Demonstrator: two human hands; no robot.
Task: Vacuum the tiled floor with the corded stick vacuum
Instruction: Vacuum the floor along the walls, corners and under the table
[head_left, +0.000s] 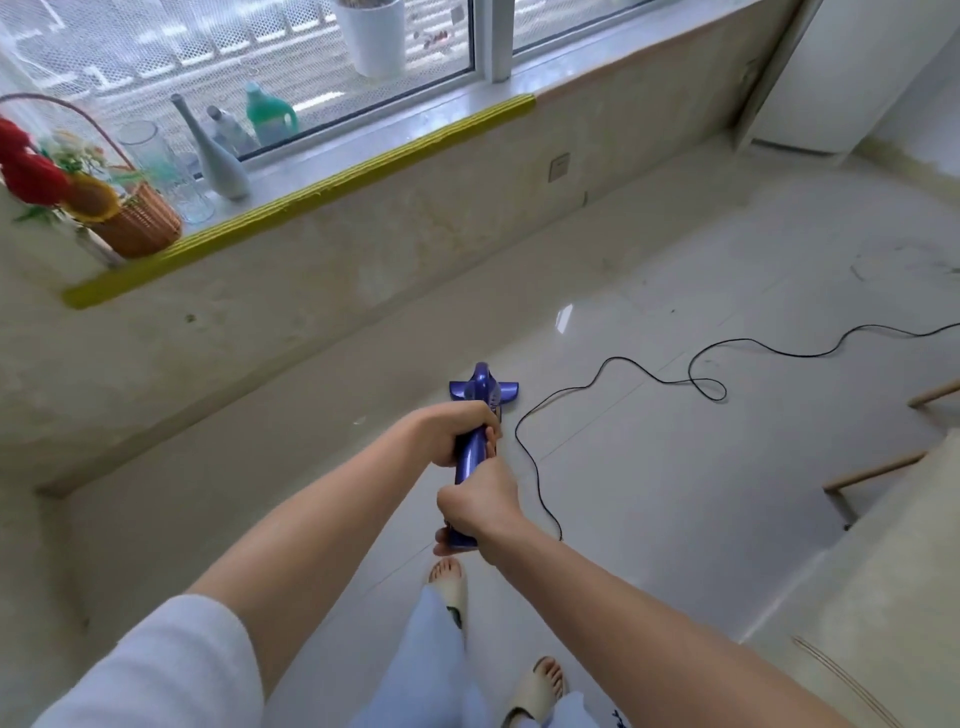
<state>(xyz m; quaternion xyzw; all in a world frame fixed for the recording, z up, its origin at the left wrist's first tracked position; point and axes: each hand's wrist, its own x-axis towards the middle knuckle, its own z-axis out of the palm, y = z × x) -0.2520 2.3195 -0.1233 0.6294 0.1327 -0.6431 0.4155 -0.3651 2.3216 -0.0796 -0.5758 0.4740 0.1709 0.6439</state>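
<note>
Vacuum (470, 457), a purple corded stick model, is held in both hands and runs straight away from the person, its long axis pointing forward toward the low wall under the window. The left hand (457, 434) is the farther one, fingers curled round the upper body of the stick. The right hand (480, 506) is nearer the person, wrapped round the handle end just behind the left. Beyond the left hand, the head (484, 388) sits flat on the pale tiled floor (649, 467), close to the foot of the wall (291, 332).

A black cord (613, 379) trails on the tiles to the right of both hands, looping away toward the right edge of view and coming back near the right wrist. Two feet in pale slippers (451, 590) stand below the hands.

Judged from this pose, the stroke is at or near full reach, so the next move is likely a pull back along the stick's own line. The cord lies close enough on the right that a sideways sweep could run over it.
</note>
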